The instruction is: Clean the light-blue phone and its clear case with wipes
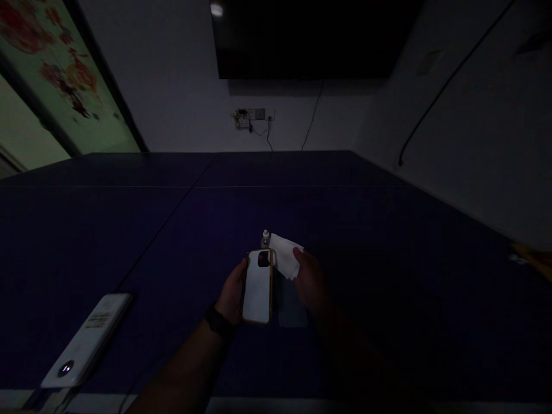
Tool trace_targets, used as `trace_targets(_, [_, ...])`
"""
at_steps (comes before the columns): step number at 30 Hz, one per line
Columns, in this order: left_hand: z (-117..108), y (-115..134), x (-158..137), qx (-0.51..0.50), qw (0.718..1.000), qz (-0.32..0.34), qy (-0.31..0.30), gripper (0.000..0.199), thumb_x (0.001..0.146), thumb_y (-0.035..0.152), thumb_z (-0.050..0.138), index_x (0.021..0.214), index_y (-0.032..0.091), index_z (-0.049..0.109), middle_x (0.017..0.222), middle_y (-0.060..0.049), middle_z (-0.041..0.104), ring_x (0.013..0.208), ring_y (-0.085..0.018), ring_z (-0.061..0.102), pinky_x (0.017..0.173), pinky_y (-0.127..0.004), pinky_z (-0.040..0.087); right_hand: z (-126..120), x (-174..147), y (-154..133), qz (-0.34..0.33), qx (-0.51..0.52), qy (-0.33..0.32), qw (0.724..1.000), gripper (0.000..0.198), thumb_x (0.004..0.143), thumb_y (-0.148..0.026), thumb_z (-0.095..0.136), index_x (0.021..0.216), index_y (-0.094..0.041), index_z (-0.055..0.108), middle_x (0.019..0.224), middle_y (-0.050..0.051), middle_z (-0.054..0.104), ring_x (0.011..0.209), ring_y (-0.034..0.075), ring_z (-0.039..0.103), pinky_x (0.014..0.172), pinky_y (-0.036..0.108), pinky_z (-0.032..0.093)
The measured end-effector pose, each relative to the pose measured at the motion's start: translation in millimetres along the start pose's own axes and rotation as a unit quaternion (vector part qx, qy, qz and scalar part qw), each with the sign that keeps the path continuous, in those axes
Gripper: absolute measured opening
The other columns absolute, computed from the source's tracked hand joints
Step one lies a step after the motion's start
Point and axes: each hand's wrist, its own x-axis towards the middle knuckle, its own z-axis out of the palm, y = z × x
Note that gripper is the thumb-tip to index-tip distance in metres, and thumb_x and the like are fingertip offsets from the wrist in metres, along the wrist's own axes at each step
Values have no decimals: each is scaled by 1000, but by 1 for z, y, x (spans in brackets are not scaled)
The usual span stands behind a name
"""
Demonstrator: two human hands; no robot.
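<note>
A phone (257, 293) with a white back and gold-coloured edges is held upright in my left hand (233, 292), its dark camera block at the top facing me. My fingers wrap its left side and partly hide behind it. In my right hand (311, 280) a folded white cloth or tissue (284, 255) is pinched under the thumb, close to the phone's upper right edge. Behind the phone's top stands a small clear bottle (265, 239) with a white cap. Below the cloth, a dark flat rectangular thing (292, 307) lies on the table, partly covered by my right hand.
A white power bank (88, 339) with a lit display lies at the left front of the dark blue table (181, 230), a cable at its near end. A wall screen (310, 40) hangs beyond, above sockets (254, 115) with loose cords. The room is dim.
</note>
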Motion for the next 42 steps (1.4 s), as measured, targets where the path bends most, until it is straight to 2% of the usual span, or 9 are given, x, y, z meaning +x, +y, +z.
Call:
trace_targets(9, [-1,-2,-1,-15,999,-12,-47,59,96,59,51,137,17,59,104,-13,76,84,-29,74,81,-43,55,0,-9,-5,-19,-82,-26,996,40,86,-56,70,89,-16,75,71,5,75,60,22,71,56,34,60])
trace_targets(13, [3,-2,-3,-58,996,7,-72,56,97,53,55,147,31,48,118,-8,74,95,-28,74,87,-43,55,1,-18,-14,-52,-175,-78,980,34,95,-45,62,118,-22,74,92,6,80,75,23,76,67,36,65])
trace_targets(15, [4,-5,-3,-61,997,9,-53,56,98,50,53,150,31,45,121,-8,73,100,-27,73,91,-41,54,3,-21,-14,-146,-295,-150,933,39,100,-33,52,136,-26,65,126,8,73,110,26,73,94,44,62])
trace_targets(18, [3,-11,-2,-52,998,-26,-17,57,101,52,47,147,19,50,121,-13,73,108,-26,71,96,-38,52,11,-25,-7,-290,-464,-226,806,51,99,-16,42,148,-22,53,154,11,52,146,27,45,120,53,41])
trace_targets(21, [2,-15,-1,-57,996,-67,-8,64,100,58,44,144,12,54,121,-16,73,110,-26,70,98,-36,51,20,-30,0,-332,-547,-254,725,57,97,-9,40,153,-15,45,156,14,48,151,25,36,123,52,36])
trace_targets(25, [1,-14,0,-102,995,-9,10,57,100,50,51,151,25,47,122,-7,73,107,-21,71,102,-33,49,23,-32,-6,-364,-554,-337,669,56,94,-4,43,149,-14,51,153,11,53,147,21,44,123,43,39])
trace_targets(32, [2,-13,-1,-124,992,19,-2,55,101,51,49,153,35,43,135,-4,68,118,-20,67,108,-33,44,24,-32,-9,-358,-584,-284,671,58,94,-4,42,151,-13,48,152,13,54,146,23,45,121,45,42])
trace_targets(37, [1,-11,-2,-104,993,52,-13,56,103,48,46,157,42,34,142,-3,63,126,-21,62,114,-39,41,20,-28,-13,-395,-553,-332,654,54,95,-5,41,145,-18,56,145,9,62,142,21,51,121,45,42])
trace_targets(42, [-3,-11,-1,-103,991,63,-51,57,103,51,42,159,42,29,148,-2,59,130,-21,60,117,-38,36,22,-29,-4,-376,-596,-258,661,53,95,-4,40,147,-6,51,150,18,55,148,27,42,123,52,38])
